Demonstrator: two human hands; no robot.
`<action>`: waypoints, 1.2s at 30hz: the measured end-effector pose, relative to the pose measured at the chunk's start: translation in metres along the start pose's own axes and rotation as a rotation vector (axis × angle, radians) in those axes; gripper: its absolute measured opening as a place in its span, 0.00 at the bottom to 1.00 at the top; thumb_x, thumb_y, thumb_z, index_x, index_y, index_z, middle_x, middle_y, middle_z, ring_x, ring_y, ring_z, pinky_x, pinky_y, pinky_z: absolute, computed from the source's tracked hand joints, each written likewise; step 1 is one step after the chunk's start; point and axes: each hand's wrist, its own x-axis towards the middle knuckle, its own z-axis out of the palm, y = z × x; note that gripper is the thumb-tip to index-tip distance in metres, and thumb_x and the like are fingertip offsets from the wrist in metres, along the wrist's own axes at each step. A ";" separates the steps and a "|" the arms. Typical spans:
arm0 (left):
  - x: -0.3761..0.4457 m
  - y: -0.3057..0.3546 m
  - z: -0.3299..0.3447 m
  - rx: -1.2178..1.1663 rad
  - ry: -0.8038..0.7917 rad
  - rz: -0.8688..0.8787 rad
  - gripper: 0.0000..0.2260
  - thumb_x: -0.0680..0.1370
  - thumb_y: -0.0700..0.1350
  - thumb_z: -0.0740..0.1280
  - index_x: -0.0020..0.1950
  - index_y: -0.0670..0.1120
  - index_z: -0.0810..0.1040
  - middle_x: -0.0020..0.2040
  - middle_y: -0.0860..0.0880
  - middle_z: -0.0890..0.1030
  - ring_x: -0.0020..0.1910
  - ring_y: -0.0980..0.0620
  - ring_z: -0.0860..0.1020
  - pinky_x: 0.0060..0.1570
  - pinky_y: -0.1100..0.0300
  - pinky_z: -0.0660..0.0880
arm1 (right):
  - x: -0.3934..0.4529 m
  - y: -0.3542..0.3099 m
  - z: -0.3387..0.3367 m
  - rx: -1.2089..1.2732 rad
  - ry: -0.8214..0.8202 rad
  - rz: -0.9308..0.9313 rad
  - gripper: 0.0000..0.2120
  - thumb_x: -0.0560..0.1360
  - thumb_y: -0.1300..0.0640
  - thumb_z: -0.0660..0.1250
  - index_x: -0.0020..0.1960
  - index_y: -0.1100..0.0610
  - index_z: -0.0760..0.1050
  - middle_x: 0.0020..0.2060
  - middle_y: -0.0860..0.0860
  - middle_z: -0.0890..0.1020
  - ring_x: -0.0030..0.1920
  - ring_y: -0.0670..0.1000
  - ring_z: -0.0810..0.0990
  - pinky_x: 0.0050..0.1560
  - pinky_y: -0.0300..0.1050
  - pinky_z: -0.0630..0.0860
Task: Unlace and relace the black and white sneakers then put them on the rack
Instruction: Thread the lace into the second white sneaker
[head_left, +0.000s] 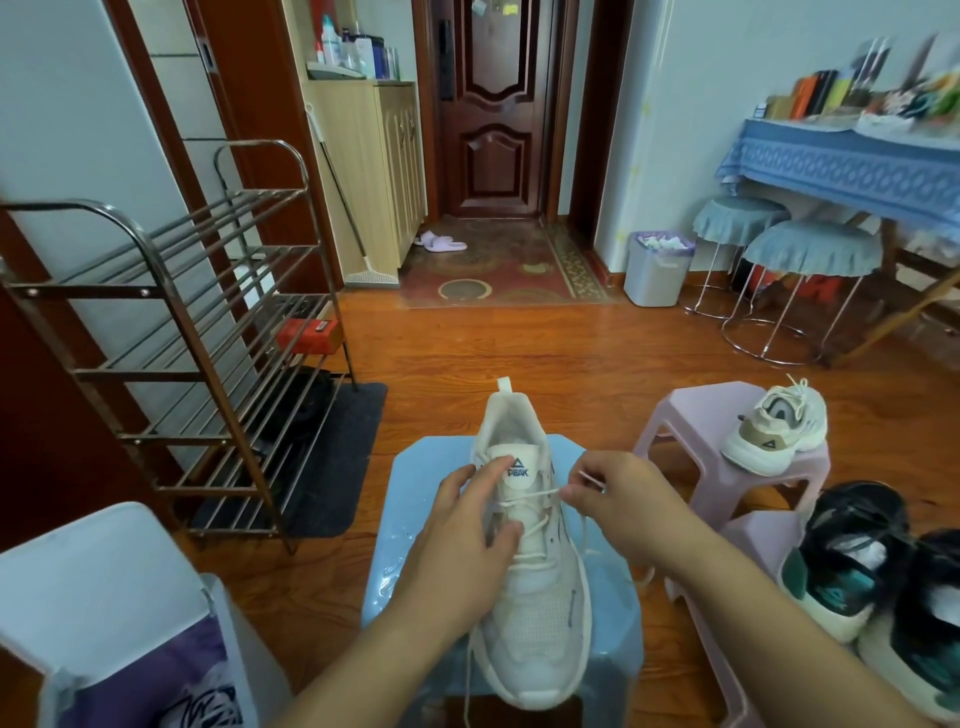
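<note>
A white sneaker (540, 608) lies on a light blue stool (405, 499), heel away from me. My left hand (467, 540) rests on its left side, thumb and fingers pinching the tongue by the top eyelets. My right hand (618, 504) pinches the white lace (530, 496), drawn taut across the tongue from the right. A second white sneaker (779, 426) stands on a pink stool (691, 421). Two black and teal sneakers (852, 566) sit at the right on another pink stool. The metal shoe rack (171, 332) stands at the left.
A grey bin (104, 587) with a purple bag is at the lower left. A dark mat (337, 457) lies under the rack. Round covered stools (810, 249), a waste basket (657, 267) and a blue-clothed table (852, 166) are at the right. Wooden floor lies ahead.
</note>
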 end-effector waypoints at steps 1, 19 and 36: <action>0.000 0.000 0.000 0.008 0.008 -0.007 0.27 0.81 0.52 0.67 0.74 0.72 0.59 0.75 0.64 0.60 0.56 0.71 0.70 0.64 0.56 0.72 | 0.000 -0.001 -0.001 0.010 0.004 0.016 0.11 0.78 0.51 0.70 0.38 0.49 0.76 0.34 0.47 0.80 0.33 0.46 0.74 0.32 0.41 0.68; 0.013 -0.007 -0.003 -0.157 -0.001 -0.028 0.29 0.81 0.46 0.67 0.74 0.73 0.64 0.61 0.64 0.66 0.46 0.60 0.77 0.56 0.53 0.79 | 0.002 -0.017 0.019 0.187 -0.029 0.205 0.18 0.75 0.42 0.68 0.61 0.45 0.67 0.44 0.47 0.81 0.41 0.46 0.82 0.39 0.44 0.77; 0.008 0.000 -0.007 0.042 0.049 0.046 0.23 0.80 0.49 0.67 0.71 0.68 0.69 0.62 0.67 0.58 0.66 0.61 0.65 0.66 0.58 0.70 | -0.006 0.006 -0.012 0.337 -0.081 0.180 0.16 0.85 0.51 0.57 0.55 0.59 0.81 0.35 0.49 0.73 0.30 0.48 0.68 0.33 0.40 0.67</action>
